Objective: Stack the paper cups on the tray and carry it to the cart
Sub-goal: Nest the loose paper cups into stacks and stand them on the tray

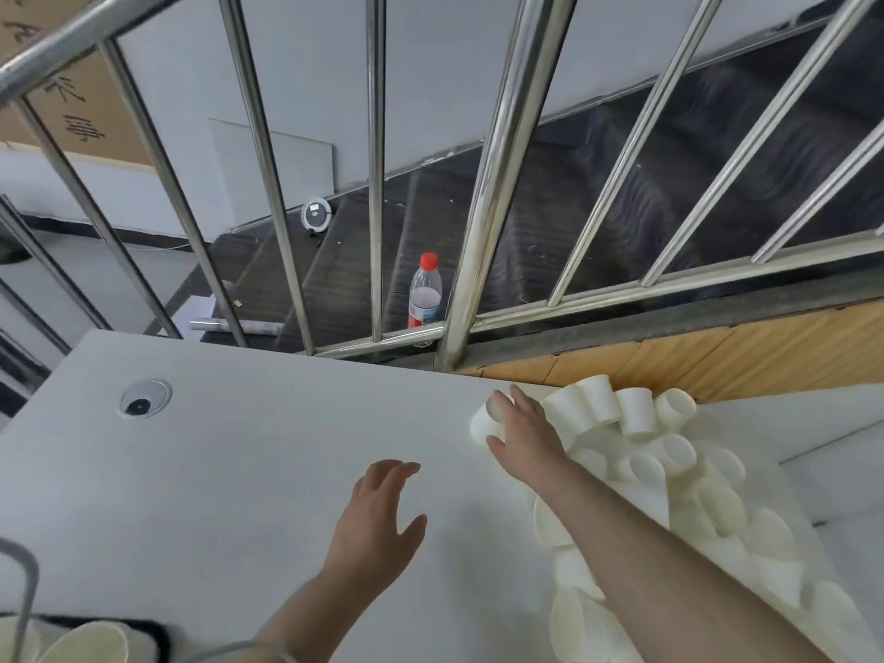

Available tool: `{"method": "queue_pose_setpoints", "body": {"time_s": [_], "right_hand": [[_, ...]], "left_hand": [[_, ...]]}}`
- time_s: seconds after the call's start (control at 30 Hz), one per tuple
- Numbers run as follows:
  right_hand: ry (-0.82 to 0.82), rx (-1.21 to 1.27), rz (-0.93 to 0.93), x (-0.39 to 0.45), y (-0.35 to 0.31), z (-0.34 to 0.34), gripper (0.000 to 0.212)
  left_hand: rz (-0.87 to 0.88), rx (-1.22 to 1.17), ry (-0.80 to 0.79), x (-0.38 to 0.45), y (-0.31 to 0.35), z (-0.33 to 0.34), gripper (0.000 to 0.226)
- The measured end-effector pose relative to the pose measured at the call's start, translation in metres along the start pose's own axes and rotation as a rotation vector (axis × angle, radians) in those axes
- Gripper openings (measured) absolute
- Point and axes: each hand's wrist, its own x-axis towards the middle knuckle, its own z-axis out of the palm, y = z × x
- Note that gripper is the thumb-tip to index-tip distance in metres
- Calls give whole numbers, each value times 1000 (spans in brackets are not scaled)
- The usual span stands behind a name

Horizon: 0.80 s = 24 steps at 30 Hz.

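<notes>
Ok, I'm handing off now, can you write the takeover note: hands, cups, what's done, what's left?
Right hand: fingers grip one cup at the pile's left edge.
Left hand: open, holding nothing, over the table.
Cups: loose pile on the table's right side; a few cups at the bottom left corner.
Done: unclear.
Left: most of the stacking, then the carry. Cart not in view.

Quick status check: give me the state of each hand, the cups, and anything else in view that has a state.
Right hand: grip closed on a paper cup.
Paper cup: on its side on the table, held.
Left hand: open, fingers spread above the white table, holding nothing.
Cup pile: loose, tumbled, unstacked, on the table's right side.
Water bottle: upright, red cap on, behind the railing.
</notes>
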Motion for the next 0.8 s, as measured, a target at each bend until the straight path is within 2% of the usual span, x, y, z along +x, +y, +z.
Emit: {"method": "queue_pose_setpoints", "body": {"time_s": [0.13,0.3,0.37,0.53,0.7,0.8], "right_hand": [[-35,-78,-36,25,-1,12,57],[31,-52,-36,25,3,15,36],[76,-2,-59,21,1,12,36],[147,415,-98,-13,-5,1,50],[7,792,-120,-58,-10,0,41],[-52,965,-64,-79,-7,3,39]], "left_hand": [[-23,-9,10,2,-6,5,54],[-29,-16,17,3,-8,5,54],[-35,-13,32,4,-6,4,54],[-56,-28,28,5,0,3,63],[-63,-95,13,4,8,6,89],[-6,-112,-2,-2,13,12,81]]}}
